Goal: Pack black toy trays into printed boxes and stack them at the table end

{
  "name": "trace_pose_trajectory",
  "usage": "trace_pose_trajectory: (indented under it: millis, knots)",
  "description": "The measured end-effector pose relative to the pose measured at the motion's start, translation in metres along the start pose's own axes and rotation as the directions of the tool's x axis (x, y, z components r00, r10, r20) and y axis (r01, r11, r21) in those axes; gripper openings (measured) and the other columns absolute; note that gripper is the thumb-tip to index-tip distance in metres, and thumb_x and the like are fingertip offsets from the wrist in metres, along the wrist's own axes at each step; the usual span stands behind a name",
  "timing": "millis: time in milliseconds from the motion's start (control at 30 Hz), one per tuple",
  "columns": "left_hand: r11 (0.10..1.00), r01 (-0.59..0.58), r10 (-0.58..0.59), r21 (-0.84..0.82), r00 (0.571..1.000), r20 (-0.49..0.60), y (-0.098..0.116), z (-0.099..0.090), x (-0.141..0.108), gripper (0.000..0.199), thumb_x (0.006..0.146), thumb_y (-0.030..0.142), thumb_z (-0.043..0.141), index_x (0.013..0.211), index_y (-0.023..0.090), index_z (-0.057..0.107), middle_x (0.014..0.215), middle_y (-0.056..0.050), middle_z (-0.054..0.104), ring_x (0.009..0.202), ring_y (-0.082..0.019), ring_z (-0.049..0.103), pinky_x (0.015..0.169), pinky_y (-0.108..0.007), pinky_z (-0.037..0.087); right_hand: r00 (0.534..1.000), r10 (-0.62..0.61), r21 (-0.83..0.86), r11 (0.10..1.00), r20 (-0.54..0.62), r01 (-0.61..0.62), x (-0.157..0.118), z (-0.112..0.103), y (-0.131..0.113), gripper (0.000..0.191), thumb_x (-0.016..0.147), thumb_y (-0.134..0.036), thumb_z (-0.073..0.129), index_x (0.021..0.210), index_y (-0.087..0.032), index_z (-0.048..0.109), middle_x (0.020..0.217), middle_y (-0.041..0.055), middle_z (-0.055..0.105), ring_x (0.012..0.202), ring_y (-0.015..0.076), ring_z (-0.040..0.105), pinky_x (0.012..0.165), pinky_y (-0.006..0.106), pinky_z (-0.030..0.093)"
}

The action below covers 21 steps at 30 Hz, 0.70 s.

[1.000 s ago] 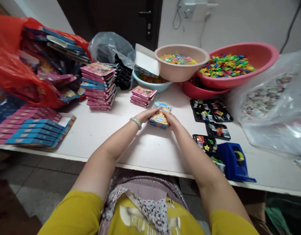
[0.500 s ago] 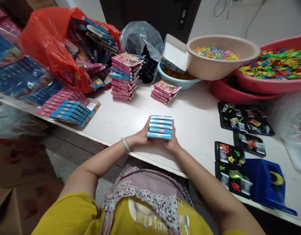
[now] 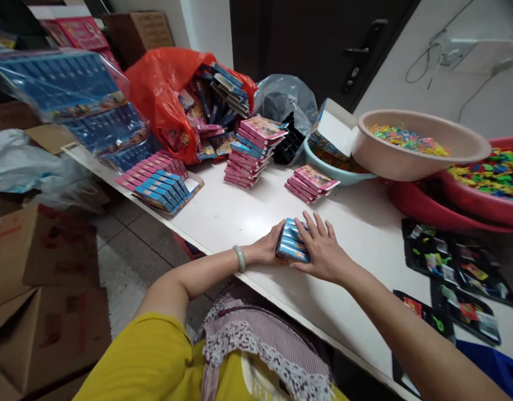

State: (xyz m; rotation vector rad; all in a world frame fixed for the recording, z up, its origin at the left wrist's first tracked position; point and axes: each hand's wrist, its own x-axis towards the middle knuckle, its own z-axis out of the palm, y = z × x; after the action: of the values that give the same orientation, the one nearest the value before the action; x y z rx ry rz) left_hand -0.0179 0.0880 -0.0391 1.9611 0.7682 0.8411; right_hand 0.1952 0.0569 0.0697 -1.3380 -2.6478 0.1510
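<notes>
A block of several blue boxes (image 3: 292, 245) stands at the front edge of the white table (image 3: 239, 214). My left hand (image 3: 267, 245) grips its left side, the fingers along the boxes. My right hand (image 3: 323, 248) lies over the right end and top with its fingers spread, covering part of the boxes. Behind them are a short pile of pink boxes (image 3: 311, 182) and a taller pile of pink and blue boxes (image 3: 256, 150). At the left, pink boxes (image 3: 154, 167) and blue boxes (image 3: 163, 189) stand in rows in an open display carton (image 3: 193, 192).
A red bag (image 3: 164, 89) of boxes and wrapped blue packs (image 3: 93, 106) are at the back left. Basins, one beige (image 3: 419, 159), one light blue (image 3: 340, 174) and red ones (image 3: 485, 195), stand at the back right. Black trays (image 3: 460, 262) lie at the right; cartons (image 3: 64, 245) at the left.
The view has turned to the left. My right hand has moved from the boxes' right side onto their top and right end, its fingers now spread. The block of boxes is turned slightly.
</notes>
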Motion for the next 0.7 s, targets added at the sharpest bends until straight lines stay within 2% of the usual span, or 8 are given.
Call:
trace_pose_trajectory:
  millis: [67, 133, 333, 433, 500, 567, 633, 700]
  knots:
    - [0.999, 0.002, -0.002, 0.036, 1.0, -0.004, 0.0, 0.0, 0.001, 0.141, 0.055, 0.044, 0.088, 0.154, 0.021, -0.01, 0.156, -0.026, 0.019, 0.143, -0.044, 0.027, 0.115, -0.063, 0.03, 0.993, -0.007, -0.039, 0.999, 0.114, 0.011, 0.014, -0.008, -0.001, 0.103, 0.071, -0.053, 0.069, 0.155, -0.017, 0.022, 0.153, 0.0248, 0.036, 0.139, 0.0485, 0.033, 0.108, 0.065, 0.03]
    - [0.999, 0.011, -0.011, 0.037, 1.0, -0.004, 0.001, 0.002, 0.001, 0.142, 0.054, 0.044, 0.088, 0.154, 0.019, -0.01, 0.154, -0.027, 0.021, 0.141, -0.045, 0.029, 0.114, -0.062, 0.032, 0.986, -0.008, -0.046, 0.999, 0.164, 0.015, 0.02, -0.01, 0.0, 0.1, 0.071, -0.05, 0.066, 0.154, -0.015, 0.025, 0.143, 0.0248, 0.046, 0.128, 0.0443, 0.046, 0.103, 0.059, 0.039]
    - [0.999, -0.004, 0.003, 0.035, 0.999, 0.035, -0.001, 0.017, 0.007, 0.146, 0.053, 0.046, 0.089, 0.154, 0.019, -0.012, 0.156, -0.028, 0.019, 0.144, -0.045, 0.027, 0.118, -0.058, 0.027, 0.991, -0.058, -0.037, 0.997, 0.121, 0.063, 0.016, -0.003, 0.019, 0.097, 0.071, -0.056, 0.064, 0.154, -0.023, 0.024, 0.13, 0.0202, 0.057, 0.112, 0.0393, 0.059, 0.088, 0.053, 0.049]
    - [0.998, 0.038, -0.043, 0.055, 0.996, 0.079, 0.003, 0.007, 0.009, 0.149, 0.052, 0.052, 0.089, 0.154, 0.014, -0.013, 0.158, -0.03, 0.015, 0.145, -0.045, 0.025, 0.118, -0.056, 0.029, 0.99, -0.078, 0.055, 0.996, 0.119, 0.072, 0.023, -0.004, 0.023, 0.095, 0.073, -0.052, 0.064, 0.154, -0.027, 0.023, 0.124, 0.017, 0.06, 0.109, 0.037, 0.062, 0.087, 0.051, 0.053]
    - [0.996, 0.023, -0.032, 0.086, 0.994, 0.106, 0.014, -0.027, 0.003, 0.149, 0.051, 0.056, 0.089, 0.155, 0.01, -0.007, 0.159, -0.028, 0.015, 0.146, -0.044, 0.024, 0.119, -0.053, 0.03, 0.99, -0.09, 0.127, 0.989, 0.109, 0.076, 0.039, -0.01, 0.018, 0.094, 0.073, -0.051, 0.065, 0.154, -0.028, 0.023, 0.127, 0.0159, 0.059, 0.111, 0.0361, 0.061, 0.089, 0.049, 0.054]
    - [0.988, -0.011, 0.003, 0.154, 0.999, 0.049, 0.029, -0.083, -0.012, 0.134, 0.057, 0.059, 0.085, 0.156, 0.011, 0.009, 0.159, -0.022, 0.022, 0.146, -0.041, 0.026, 0.12, -0.051, 0.03, 0.994, -0.094, 0.192, 0.978, 0.052, 0.082, 0.067, -0.021, 0.006, 0.092, 0.075, -0.055, 0.064, 0.153, -0.027, 0.025, 0.131, 0.0162, 0.056, 0.116, 0.0363, 0.059, 0.091, 0.048, 0.053]
    - [0.959, 0.07, -0.017, 0.276, 0.982, -0.189, 0.043, -0.153, -0.034, 0.093, 0.077, 0.056, 0.073, 0.151, 0.019, 0.029, 0.153, -0.016, 0.037, 0.142, -0.034, 0.034, 0.119, -0.051, 0.032, 0.995, -0.085, 0.261, 0.961, -0.05, 0.096, 0.106, -0.031, -0.011, 0.094, 0.075, -0.058, 0.064, 0.154, -0.024, 0.025, 0.137, 0.0172, 0.052, 0.122, 0.0375, 0.054, 0.097, 0.049, 0.05]
    - [0.857, 0.292, -0.067, 0.424, 0.88, -0.471, 0.051, -0.219, -0.055, 0.057, 0.09, 0.044, 0.06, 0.14, 0.022, 0.045, 0.143, -0.013, 0.049, 0.136, -0.031, 0.042, 0.117, -0.054, 0.032, 0.987, -0.071, 0.361, 0.925, -0.146, 0.12, 0.156, -0.035, -0.03, 0.1, 0.073, -0.059, 0.068, 0.154, -0.022, 0.023, 0.143, 0.0171, 0.047, 0.129, 0.0385, 0.049, 0.104, 0.051, 0.045]
